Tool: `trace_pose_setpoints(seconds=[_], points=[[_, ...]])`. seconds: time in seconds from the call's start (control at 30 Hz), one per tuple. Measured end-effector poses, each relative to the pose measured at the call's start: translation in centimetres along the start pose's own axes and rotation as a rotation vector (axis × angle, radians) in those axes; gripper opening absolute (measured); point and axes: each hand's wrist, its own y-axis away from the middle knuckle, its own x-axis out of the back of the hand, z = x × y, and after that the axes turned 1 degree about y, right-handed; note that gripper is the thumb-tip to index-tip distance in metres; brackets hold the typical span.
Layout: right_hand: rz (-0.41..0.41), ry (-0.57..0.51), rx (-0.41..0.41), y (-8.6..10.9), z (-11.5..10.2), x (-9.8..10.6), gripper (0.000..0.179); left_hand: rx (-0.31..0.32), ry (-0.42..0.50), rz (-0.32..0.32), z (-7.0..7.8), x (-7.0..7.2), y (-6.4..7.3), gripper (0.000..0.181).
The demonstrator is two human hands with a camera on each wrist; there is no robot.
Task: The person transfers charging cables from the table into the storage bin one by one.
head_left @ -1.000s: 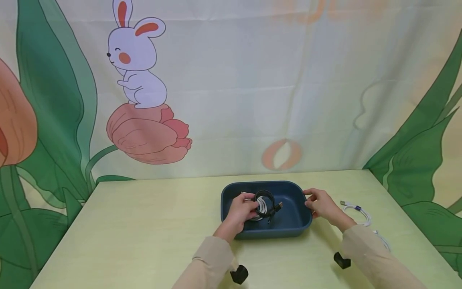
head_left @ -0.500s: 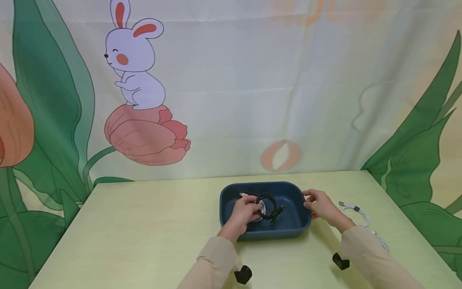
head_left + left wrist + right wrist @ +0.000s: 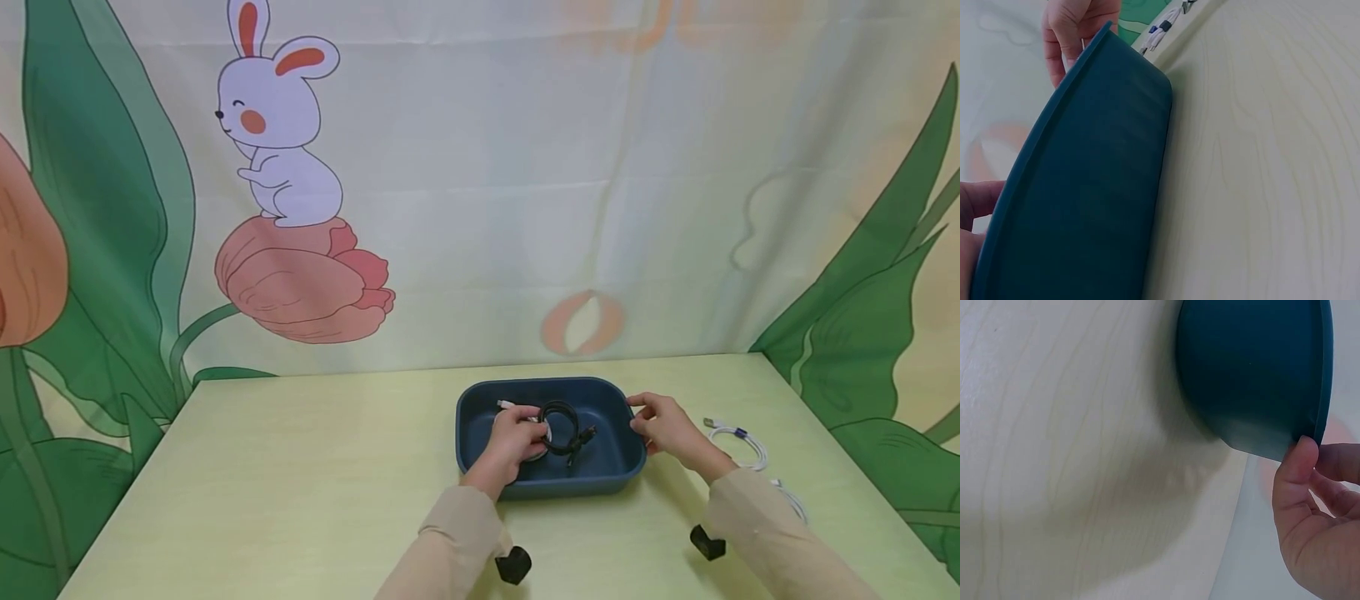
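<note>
A dark blue plastic bin [image 3: 570, 486] stands on the table. Inside it, a coiled black cable [image 3: 586, 435] with a plug end hangs at the fingertips of my left hand [image 3: 513, 437], which pinches the left side of its loop. A white cable [image 3: 506, 405] lies in the bin partly hidden beneath that hand. In the left wrist view the bin's outer wall [image 3: 1097, 169] covers most of what the left hand holds. My right hand [image 3: 663, 425] grips the bin's right rim; in the right wrist view its thumb [image 3: 1297, 465] presses the outside of the wall.
Right of the bin lies a coiled white cable [image 3: 761, 454] with a dark tie. Another white cable [image 3: 793, 502] is partly covered by the right sleeve. Behind the table [image 3: 300, 483] hangs a printed curtain [image 3: 480, 208].
My left hand has shifted slightly right inside the bin, and the black cable has moved right with it. More of the white cable's end shows. The right hand stays at the rim.
</note>
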Motion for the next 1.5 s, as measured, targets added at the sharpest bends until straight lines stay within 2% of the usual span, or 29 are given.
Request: trace_pose_setpoints(seconds=[0.17, 0.3, 0.37, 0.67, 0.8, 0.87, 0.97, 1.07, 1.1, 1.23, 1.5], points=[[0.003, -0.005, -0.001, -0.1, 0.1, 0.0, 0.04, 0.004, -0.016, -0.004, 0.8, -0.4, 0.8, 0.034], [0.004, -0.007, -0.005, -0.1, 0.1, 0.1, 0.04, 0.019, -0.012, -0.002, 0.4, -0.6, 0.2, 0.034], [0.001, -0.011, -0.005, -0.1, 0.1, 0.1, 0.04, 0.02, -0.004, -0.007, -0.3, -0.7, -0.6, 0.033], [-0.011, -0.019, 0.001, 0.0, 0.2, 0.2, 0.041, 0.031, 0.004, -0.017, 0.0, -1.2, -0.6, 0.034], [-0.01, -0.024, 0.0, 0.0, 0.2, 0.2, 0.041, 0.03, 0.015, -0.01, -0.7, -1.5, -1.7, 0.033], [-0.007, -0.027, -0.003, 0.0, 0.1, 0.2, 0.041, -0.003, 0.039, -0.026, -1.5, -1.5, -2.6, 0.031], [-0.009, -0.025, 0.0, 0.0, 0.0, 0.2, 0.041, -0.013, 0.046, -0.026, -2.0, -1.6, -3.3, 0.03], [-0.004, -0.021, -0.002, 0.1, -0.1, 0.2, 0.041, -0.007, 0.029, -0.013, -1.7, -1.9, -3.0, 0.029], [-0.004, -0.019, -0.001, 0.1, -0.1, 0.2, 0.041, 0.022, 0.013, 0.009, -1.2, -2.1, -2.5, 0.031], [-0.003, -0.021, -0.003, 0.2, -0.3, 0.2, 0.041, 0.021, -0.004, 0.016, -0.5, -2.2, -1.7, 0.031], [-0.006, -0.023, -0.005, 0.0, 0.1, 0.1, 0.04, 0.027, 0.038, 0.055, -0.7, -2.8, -2.1, 0.029]])
